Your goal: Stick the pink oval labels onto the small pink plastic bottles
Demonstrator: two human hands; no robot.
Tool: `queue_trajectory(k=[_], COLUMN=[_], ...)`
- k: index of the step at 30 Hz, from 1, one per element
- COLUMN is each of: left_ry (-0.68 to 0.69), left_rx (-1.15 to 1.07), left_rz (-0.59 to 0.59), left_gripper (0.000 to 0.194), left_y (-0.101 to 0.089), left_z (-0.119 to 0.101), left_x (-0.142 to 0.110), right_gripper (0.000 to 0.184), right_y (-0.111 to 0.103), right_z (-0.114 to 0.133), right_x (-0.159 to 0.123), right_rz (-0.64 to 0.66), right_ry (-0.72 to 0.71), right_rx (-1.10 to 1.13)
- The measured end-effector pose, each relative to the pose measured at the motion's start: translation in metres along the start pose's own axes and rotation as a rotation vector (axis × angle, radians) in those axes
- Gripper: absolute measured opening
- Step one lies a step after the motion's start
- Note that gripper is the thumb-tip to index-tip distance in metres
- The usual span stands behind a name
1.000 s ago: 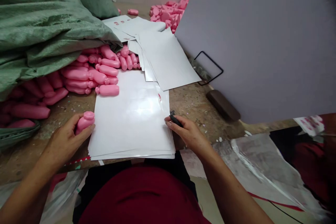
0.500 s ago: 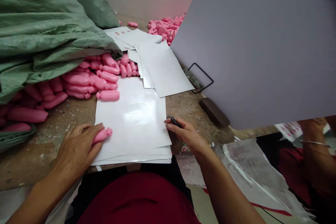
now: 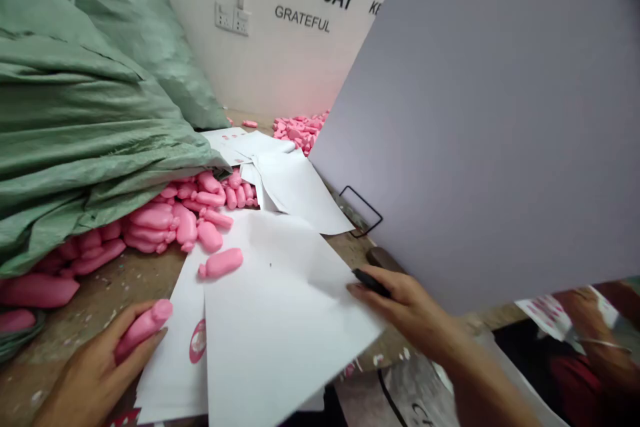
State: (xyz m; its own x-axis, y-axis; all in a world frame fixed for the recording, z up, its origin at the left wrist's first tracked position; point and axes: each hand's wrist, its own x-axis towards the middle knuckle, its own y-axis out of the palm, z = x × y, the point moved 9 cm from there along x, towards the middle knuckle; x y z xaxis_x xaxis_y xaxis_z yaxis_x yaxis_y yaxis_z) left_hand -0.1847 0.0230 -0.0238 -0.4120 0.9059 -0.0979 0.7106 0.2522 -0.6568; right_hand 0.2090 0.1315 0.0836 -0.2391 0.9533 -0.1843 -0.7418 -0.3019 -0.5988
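My left hand [image 3: 93,370] is closed around a small pink plastic bottle [image 3: 144,327] at the left edge of a stack of white sheets [image 3: 175,373]. My right hand [image 3: 407,310] pinches the right edge of the top white sheet [image 3: 280,320], which is lifted and swung off the stack, and it also holds a small black tool [image 3: 371,281]. A red label [image 3: 198,341] shows on the sheet beneath. One loose pink bottle [image 3: 223,263] lies on the paper.
A heap of pink bottles [image 3: 160,223] spills from a green woven sack [image 3: 85,140] at left. More white sheets [image 3: 285,183] and pink pieces [image 3: 300,130] lie further back. A large grey board [image 3: 490,120] stands at right. Another person's arm [image 3: 595,337] shows at lower right.
My right hand has pulled the top sheet up and to the right, uncovering a red label. My left hand has drawn the pink bottle back to the stack's left edge. The view tilted upward.
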Motion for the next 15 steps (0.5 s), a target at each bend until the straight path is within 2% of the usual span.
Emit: queue_trajectory(k=[2, 4, 6, 10, 15], left_ry=[0.020, 0.068, 0.107, 0.179, 0.239], left_rx=[-0.077, -0.116, -0.119, -0.105, -0.100], left_rz=[0.026, 0.099, 0.137, 0.105, 0.077], left_gripper=[0.039, 0.040, 0.038, 0.028, 0.025], left_y=[0.006, 0.018, 0.027, 0.035, 0.043], left_z=[-0.001, -0.010, -0.022, -0.043, -0.043], left_x=[-0.003, -0.005, -0.007, -0.008, -0.009], right_gripper=[0.032, 0.033, 0.033, 0.037, 0.035], right_y=[-0.007, -0.016, -0.033, -0.074, -0.104], right_z=[0.003, 0.002, 0.001, 0.004, -0.010], right_x=[-0.007, -0.009, -0.003, 0.027, 0.081], right_rz=[0.116, 0.136, 0.038, -0.216, -0.340], right_ry=[0.028, 0.075, 0.108, 0.119, 0.080], right_rx=[0.043, 0.117, 0.175, 0.197, 0.199])
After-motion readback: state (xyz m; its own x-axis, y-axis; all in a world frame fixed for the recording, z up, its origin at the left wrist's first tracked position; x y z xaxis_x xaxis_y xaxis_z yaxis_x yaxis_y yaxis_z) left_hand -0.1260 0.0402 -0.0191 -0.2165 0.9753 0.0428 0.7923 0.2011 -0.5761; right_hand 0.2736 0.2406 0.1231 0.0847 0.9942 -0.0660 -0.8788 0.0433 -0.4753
